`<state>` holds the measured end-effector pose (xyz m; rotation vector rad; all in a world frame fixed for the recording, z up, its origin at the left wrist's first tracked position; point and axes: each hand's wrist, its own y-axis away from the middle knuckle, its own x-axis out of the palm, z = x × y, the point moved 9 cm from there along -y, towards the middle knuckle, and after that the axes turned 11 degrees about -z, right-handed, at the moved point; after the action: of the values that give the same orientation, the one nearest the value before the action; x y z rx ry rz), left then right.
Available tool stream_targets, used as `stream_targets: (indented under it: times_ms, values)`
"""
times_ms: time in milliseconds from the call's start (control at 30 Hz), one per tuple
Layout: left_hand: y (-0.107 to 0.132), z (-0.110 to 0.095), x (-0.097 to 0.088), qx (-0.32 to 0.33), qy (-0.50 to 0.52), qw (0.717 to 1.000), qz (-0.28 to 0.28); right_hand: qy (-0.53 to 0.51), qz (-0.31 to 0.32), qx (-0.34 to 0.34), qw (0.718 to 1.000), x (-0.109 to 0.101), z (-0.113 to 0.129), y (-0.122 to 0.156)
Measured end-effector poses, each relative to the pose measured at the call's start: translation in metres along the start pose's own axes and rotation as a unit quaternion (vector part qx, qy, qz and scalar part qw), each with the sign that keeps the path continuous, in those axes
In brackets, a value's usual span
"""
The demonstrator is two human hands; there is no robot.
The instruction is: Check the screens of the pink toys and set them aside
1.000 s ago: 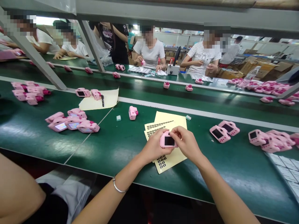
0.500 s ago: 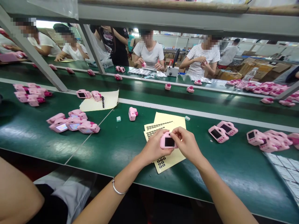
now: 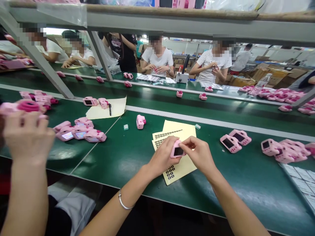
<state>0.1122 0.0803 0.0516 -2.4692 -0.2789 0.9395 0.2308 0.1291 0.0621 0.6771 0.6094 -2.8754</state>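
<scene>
A pink toy camera (image 3: pixel 177 151) with a dark screen facing me is gripped by my left hand (image 3: pixel 162 155), its fingers wrapped round the left side. At the camera's upper right edge, my right hand (image 3: pixel 197 149) has thumb and forefinger pinched together. Whatever those fingertips hold, if anything, is too small to make out. Beneath both hands lie pale yellow sheets (image 3: pixel 188 129) printed with rows of small black rounded frames. One more pink camera (image 3: pixel 140 121) stands on the green bench beyond my left hand.
Two pink cameras (image 3: pixel 230 143) lie to the right, before a cluster of them (image 3: pixel 286 151) and a white gridded sheet (image 3: pixel 301 182). Several screen-lit cameras (image 3: pixel 80 131) sit left. A co-worker's hand (image 3: pixel 27 137) holds a pink camera at far left. A metal post (image 3: pixel 41 55) slants down.
A co-worker's hand with a pink camera has come into view at the left. The camera in my left hand has tilted slightly. My right fingertips stay at its upper edge.
</scene>
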Motion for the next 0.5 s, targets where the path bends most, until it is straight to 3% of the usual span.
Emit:
stream_targets:
  times_ms: [67,133,200,267,400,500]
  values:
    - [0.0,-0.004,-0.004,0.01,0.023,1.0,-0.009,-0.017,-0.01,0.048,0.999,-0.002,-0.012,-0.001]
    - [0.0,-0.004,-0.007,-0.021,0.075,0.997,-0.009,-0.067,0.028,0.082,0.994,0.005,-0.02,0.0]
    - [0.002,0.0,-0.003,-0.1,0.157,0.982,0.017,-0.125,0.1,0.096,0.982,0.016,-0.02,0.004]
    - [0.006,0.006,0.002,-0.193,0.249,0.949,0.031,-0.153,0.138,0.088,0.975,0.02,-0.015,0.009]
    - [0.009,0.016,-0.002,-0.289,0.35,0.89,-0.047,-0.17,0.142,0.058,0.973,0.016,-0.007,0.014]
    - [0.009,0.023,-0.005,-0.303,0.355,0.88,-0.086,-0.17,0.132,0.051,0.975,0.015,-0.008,0.017]
